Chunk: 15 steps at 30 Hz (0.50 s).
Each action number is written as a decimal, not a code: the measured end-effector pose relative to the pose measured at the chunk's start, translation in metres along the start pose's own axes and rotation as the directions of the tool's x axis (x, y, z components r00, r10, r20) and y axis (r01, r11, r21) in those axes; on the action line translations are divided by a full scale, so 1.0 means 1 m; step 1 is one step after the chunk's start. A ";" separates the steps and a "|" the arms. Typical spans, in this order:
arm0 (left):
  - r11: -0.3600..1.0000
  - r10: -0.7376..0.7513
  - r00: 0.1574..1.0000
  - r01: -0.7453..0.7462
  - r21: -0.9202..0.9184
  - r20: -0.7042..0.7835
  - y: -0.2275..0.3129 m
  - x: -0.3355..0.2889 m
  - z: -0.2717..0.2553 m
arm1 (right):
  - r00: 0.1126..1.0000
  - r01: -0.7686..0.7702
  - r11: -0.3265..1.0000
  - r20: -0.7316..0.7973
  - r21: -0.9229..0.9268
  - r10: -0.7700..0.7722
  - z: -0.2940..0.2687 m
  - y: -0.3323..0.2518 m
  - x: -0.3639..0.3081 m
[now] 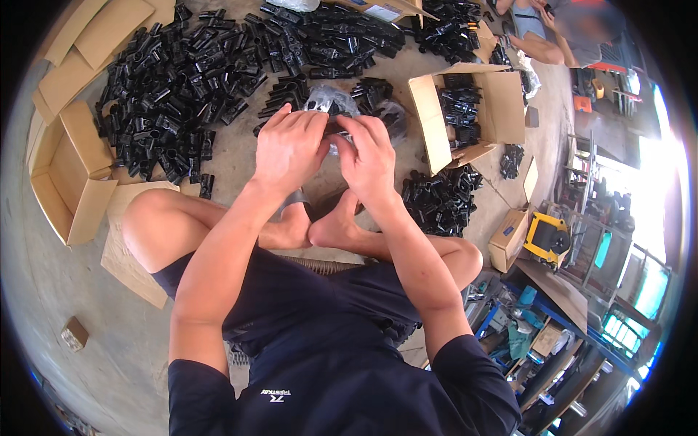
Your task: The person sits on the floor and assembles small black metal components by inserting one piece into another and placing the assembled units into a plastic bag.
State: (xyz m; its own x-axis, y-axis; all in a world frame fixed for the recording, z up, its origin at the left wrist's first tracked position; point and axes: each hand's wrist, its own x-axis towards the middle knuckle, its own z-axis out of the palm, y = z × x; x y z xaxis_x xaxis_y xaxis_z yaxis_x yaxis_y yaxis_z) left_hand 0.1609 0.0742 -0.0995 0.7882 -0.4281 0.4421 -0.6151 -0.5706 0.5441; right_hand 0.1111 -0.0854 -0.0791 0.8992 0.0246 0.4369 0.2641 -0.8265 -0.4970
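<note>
In the head view, fingers of the left hand (288, 147) and right hand (368, 158) pinch a black part (334, 128), mostly hidden between them; a clear plastic bag (331, 96) lies just beyond. Even thumb pressure should prevent slipping.

I have the left hand (289, 149) and right hand (368, 160) mid-scene over the floor (138, 349), 1 fitting (335, 128) between them, a plastic bag (331, 98) just beyond. Far left lies a heap (182, 87); left of it, a carton (64, 178). Rightward, another carton (502, 109) holds fittings (459, 105), with a pile (442, 200) on its near side.
</note>
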 end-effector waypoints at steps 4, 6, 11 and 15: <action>0.968 -0.173 0.981 0.186 -0.170 0.090 0.005 0.003 -0.006 | 0.915 -0.397 0.891 0.020 0.218 0.403 -0.017 -0.006 0.002; 0.856 -0.322 0.909 0.399 -0.329 0.264 0.011 0.006 -0.012 | 0.820 -0.534 0.576 0.212 0.619 0.532 -0.021 0.003 -0.004; 0.461 -0.237 0.810 0.580 -0.671 0.537 0.010 0.004 -0.005 | 0.741 -0.635 0.230 0.498 0.737 0.451 -0.037 0.020 -0.015; 0.345 -0.279 0.837 0.546 -0.764 0.472 0.019 -0.003 0.001 | 0.768 -0.596 0.289 0.426 0.749 0.478 -0.039 0.014 -0.016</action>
State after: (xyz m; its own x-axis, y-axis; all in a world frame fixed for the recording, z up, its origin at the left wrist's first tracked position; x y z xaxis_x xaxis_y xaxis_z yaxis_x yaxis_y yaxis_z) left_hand 0.1468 0.0639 -0.0908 0.8401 -0.5293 -0.1183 0.2031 0.1048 0.9735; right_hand 0.0866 -0.1190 -0.0638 0.9655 -0.1371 -0.2215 -0.1978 0.1674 -0.9658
